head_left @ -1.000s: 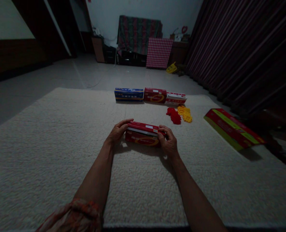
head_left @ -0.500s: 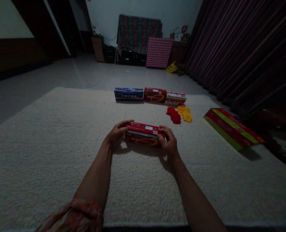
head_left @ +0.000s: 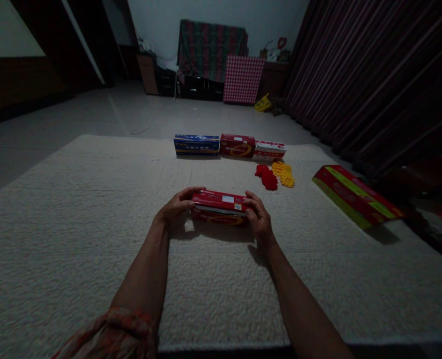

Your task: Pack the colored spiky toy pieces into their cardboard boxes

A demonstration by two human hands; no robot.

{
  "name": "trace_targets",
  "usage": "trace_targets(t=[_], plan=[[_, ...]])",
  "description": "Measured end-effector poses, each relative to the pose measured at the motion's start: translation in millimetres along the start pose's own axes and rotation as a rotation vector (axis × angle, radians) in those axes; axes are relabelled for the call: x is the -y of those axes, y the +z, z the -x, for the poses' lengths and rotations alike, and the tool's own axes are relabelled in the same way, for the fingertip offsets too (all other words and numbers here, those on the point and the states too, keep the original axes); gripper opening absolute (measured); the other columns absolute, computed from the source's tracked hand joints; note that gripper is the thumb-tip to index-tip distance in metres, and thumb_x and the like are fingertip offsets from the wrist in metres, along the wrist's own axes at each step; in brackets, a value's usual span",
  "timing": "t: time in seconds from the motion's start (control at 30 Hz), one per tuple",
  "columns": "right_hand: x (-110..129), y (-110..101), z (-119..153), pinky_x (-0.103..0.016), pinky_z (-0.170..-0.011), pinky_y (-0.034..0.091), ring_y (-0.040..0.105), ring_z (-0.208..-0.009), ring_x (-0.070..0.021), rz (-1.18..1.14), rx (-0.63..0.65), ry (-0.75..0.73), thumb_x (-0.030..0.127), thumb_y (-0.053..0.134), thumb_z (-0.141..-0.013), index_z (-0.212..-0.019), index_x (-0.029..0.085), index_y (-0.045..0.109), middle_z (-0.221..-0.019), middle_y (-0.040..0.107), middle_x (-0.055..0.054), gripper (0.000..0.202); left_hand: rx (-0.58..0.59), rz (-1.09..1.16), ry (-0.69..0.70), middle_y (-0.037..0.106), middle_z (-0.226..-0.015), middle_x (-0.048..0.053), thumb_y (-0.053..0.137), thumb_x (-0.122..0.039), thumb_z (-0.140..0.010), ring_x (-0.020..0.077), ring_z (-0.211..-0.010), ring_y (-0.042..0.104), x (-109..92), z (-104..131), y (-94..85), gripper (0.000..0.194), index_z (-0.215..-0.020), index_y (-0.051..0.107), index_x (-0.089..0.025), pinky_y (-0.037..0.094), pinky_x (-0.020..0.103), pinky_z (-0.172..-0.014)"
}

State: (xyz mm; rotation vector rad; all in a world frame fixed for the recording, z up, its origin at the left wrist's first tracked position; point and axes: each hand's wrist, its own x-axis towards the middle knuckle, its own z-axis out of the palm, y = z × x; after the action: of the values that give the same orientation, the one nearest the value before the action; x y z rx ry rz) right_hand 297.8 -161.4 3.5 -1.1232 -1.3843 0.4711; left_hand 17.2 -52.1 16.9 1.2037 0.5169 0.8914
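Note:
A long red box (head_left: 221,200) with a white label on top is held at its two ends, near the middle of the pale quilted mat (head_left: 104,199). My left hand (head_left: 174,207) grips the left end, fingers over the top edge and thumb at the front. At the right end, my right hand (head_left: 258,217) is closed round the corner. A pale gap shows along the box's front upper edge. Behind it stand a blue box (head_left: 197,145), another red box (head_left: 237,146) and a white and red box (head_left: 269,150) in a row.
Red pieces (head_left: 267,177) and yellow pieces (head_left: 283,173) lie in front of the row. A red and yellow-green box (head_left: 355,194) rests at the right. Further back are a checked cloth (head_left: 243,80), a yellow bag (head_left: 262,103) and a dark curtain (head_left: 340,75).
The held box's top faces the camera a little more, and its front shows less. Both hands still hold its ends. The whole view has shifted slightly.

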Motion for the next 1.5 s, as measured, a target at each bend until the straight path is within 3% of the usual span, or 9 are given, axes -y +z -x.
trace_targets(t=[0.37, 0.63, 0.87, 1.1, 1.5], plan=[[2, 5, 2, -0.050, -0.114, 0.038, 0.052, -0.133, -0.0273, -0.021, -0.048, 0.016, 0.033, 0.056, -0.092, -0.100, 0.024, 0.068, -0.139, 0.060, -0.009, 0.017, 0.070, 0.029, -0.007, 0.070, -0.127, 0.013, 0.084, -0.029, -0.068, 0.0323, -0.111, 0.066, 6, 0, -6.8, 0.057, -0.124, 0.073, -0.025, 0.049, 0.044, -0.096], [-3, 4, 0, -0.049, -0.112, 0.040, 0.054, -0.131, -0.0278, 0.037, -0.042, -0.038, 0.032, 0.063, -0.087, -0.104, 0.024, 0.065, -0.139, 0.060, -0.011, 0.018, -0.010, 0.051, -0.002, 0.068, -0.132, 0.013, 0.083, -0.026, -0.069, 0.0342, -0.118, 0.063, 16, -4, -12.0, 0.054, -0.122, 0.073, -0.024, 0.045, 0.049, -0.102], [-2, 5, 1, -0.052, -0.113, 0.038, 0.051, -0.132, -0.0289, 0.056, -0.023, -0.041, 0.031, 0.061, -0.087, -0.103, 0.023, 0.063, -0.140, 0.056, -0.012, 0.018, 0.072, 0.038, -0.028, 0.071, -0.126, 0.011, 0.084, -0.026, -0.066, 0.0333, -0.118, 0.063, 10, -2, -10.8, 0.059, -0.125, 0.073, -0.026, 0.047, 0.045, -0.100], [8, 15, 4, -0.053, -0.117, 0.031, 0.046, -0.136, -0.0286, 0.003, -0.078, 0.037, 0.033, 0.053, -0.091, -0.099, 0.023, 0.060, -0.144, 0.052, -0.011, 0.015, -0.065, 0.020, -0.067, 0.072, -0.124, 0.012, 0.079, -0.026, -0.073, 0.0302, -0.111, 0.066, 9, -5, -2.5, 0.040, -0.114, 0.076, -0.021, 0.048, 0.044, -0.099], [8, 19, 5, -0.052, -0.117, 0.032, 0.046, -0.136, -0.0287, -0.028, -0.095, 0.058, 0.032, 0.054, -0.086, -0.099, 0.024, 0.062, -0.141, 0.052, -0.010, 0.017, -0.025, 0.085, -0.048, 0.071, -0.126, 0.012, 0.082, -0.022, -0.066, 0.0310, -0.110, 0.065, 8, -6, -3.1, 0.044, -0.109, 0.078, -0.023, 0.049, 0.043, -0.095]])
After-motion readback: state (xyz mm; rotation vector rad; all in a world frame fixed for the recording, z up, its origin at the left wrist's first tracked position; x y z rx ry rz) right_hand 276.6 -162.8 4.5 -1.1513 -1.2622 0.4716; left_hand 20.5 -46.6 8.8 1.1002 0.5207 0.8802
